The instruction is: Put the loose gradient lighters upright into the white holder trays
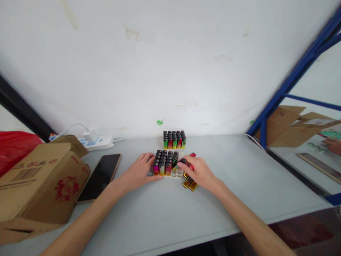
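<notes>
A white tray (173, 174) holds upright lighters (165, 161) with black tops and coloured bodies; some sockets at its front right have no lighter in them. My left hand (141, 169) steadies the tray's left side, thumb along the front edge and fingers at the back. Over the right end, my right hand (198, 170) pinches a lighter (182, 161), tilted, its black top toward the tray. Several loose lighters with gold ends (189, 182) lie under and beside that hand, partly hidden by it.
Behind stands another block of upright lighters (174, 140) near the wall. To the left are a phone (99, 177), a cardboard box (45, 181) and a power strip (99, 142). A blue metal frame (282, 94) borders the right; beyond it are an open carton (287, 126) and another person's hand (333, 145).
</notes>
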A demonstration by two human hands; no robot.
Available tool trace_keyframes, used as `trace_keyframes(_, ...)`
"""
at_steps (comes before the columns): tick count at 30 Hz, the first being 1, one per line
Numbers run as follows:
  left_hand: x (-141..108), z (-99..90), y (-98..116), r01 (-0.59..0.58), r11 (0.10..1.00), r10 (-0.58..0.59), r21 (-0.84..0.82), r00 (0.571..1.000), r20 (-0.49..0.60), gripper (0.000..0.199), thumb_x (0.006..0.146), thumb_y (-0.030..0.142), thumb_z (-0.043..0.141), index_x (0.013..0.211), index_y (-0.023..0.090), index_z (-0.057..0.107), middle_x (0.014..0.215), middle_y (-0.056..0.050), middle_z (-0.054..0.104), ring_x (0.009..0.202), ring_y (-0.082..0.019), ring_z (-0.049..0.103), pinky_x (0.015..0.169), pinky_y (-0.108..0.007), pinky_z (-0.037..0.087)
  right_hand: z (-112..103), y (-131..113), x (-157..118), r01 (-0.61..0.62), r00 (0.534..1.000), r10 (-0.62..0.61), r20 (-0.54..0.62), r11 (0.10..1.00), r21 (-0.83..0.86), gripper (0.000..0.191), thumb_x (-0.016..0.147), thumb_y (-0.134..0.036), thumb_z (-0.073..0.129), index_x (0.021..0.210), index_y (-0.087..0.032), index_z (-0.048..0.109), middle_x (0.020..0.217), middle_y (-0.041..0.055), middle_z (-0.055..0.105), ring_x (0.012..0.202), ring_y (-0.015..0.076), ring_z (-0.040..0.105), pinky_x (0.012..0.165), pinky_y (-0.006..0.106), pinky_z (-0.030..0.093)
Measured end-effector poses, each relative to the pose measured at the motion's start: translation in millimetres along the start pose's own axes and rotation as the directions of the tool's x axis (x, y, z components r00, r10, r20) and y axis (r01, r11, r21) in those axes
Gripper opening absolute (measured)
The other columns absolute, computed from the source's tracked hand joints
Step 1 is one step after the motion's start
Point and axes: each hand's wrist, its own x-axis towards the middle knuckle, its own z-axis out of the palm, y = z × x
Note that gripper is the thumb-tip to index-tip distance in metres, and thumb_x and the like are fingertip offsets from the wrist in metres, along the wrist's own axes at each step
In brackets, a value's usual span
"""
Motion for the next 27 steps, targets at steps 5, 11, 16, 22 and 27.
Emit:
trace_keyframes(5, -1, 1.4, 0, 0.004, 1.0, -0.004, -0.003, 1.0, -0.024, 0.058, 0.085, 0.061, 0.069, 0.129, 0.023, 0.063, 0.132, -0.012, 0.06, 0.125, -0.032, 0.053, 0.112, -0.047, 0.044, 3, -3, 3, 0.044, 0.996, -0.031, 0.08, 0.984, -0.17, 0.035, 0.107, -0.046, 0.044, 0.092, -0.019, 0.06, 0.085, 0.0053, 0.069, 0.075, 0.0196, 0.063, 0.066, 0.029, 0.041)
trace_keyframes(11, -1, 3.0, -3, -0.009, 1.0, 0.009, 0.018, 1.0, -0.021, 0.063, 0.086, 0.067, 0.065, 0.129, 0.02, 0.062, 0.132, -0.013, 0.059, 0.126, -0.032, 0.052, 0.112, -0.047, 0.044, 2, -2, 4, 0.104, 0.986, -0.07, 0.15, 0.967, -0.231, 0.03, 0.107, -0.044, 0.046, 0.101, -0.019, 0.061, 0.089, 0.0059, 0.069, 0.077, 0.0201, 0.065, 0.067, 0.029, 0.042)
trace_keyframes(16, -1, 2.5, -3, -0.009, 1.0, 0.01, 0.025, 1.0, -0.03, 0.066, 0.086, 0.07, 0.062, 0.129, 0.02, 0.062, 0.132, -0.013, 0.059, 0.125, -0.032, 0.054, 0.111, -0.047, 0.045, 3, -9, 5, -0.031, 0.995, 0.067, 0.08, 0.923, -0.384, 0.041, 0.106, -0.052, 0.043, 0.097, -0.019, 0.064, 0.081, 0.0077, 0.07, 0.069, 0.0219, 0.065, 0.058, 0.029, 0.037)
trace_keyframes(22, -1, 2.3, -4, -0.018, 0.999, 0.018, 0.027, 1.0, -0.016, 0.063, 0.086, 0.069, 0.063, 0.128, 0.022, 0.061, 0.133, -0.012, 0.057, 0.126, -0.031, 0.052, 0.112, -0.044, 0.044, 10, -14, 5, -0.034, 0.988, 0.09, 0.124, 0.918, -0.395, 0.04, 0.103, -0.052, 0.05, 0.089, -0.019, 0.067, 0.084, 0.0095, 0.074, 0.072, 0.0225, 0.068, 0.06, 0.029, 0.039)
trace_keyframes(27, -1, 3.3, -5, -0.028, 1.0, 0.028, 0.012, 0.999, -0.026, 0.062, 0.087, 0.069, 0.061, 0.128, 0.022, 0.061, 0.132, -0.012, 0.057, 0.126, -0.031, 0.053, 0.112, -0.045, 0.044, 8, -12, 5, -0.041, 0.986, 0.09, 0.143, 0.947, -0.319, 0.042, 0.099, -0.058, 0.056, 0.087, -0.02, 0.068, 0.081, 0.007, 0.074, 0.071, 0.0215, 0.068, 0.06, 0.028, 0.038)
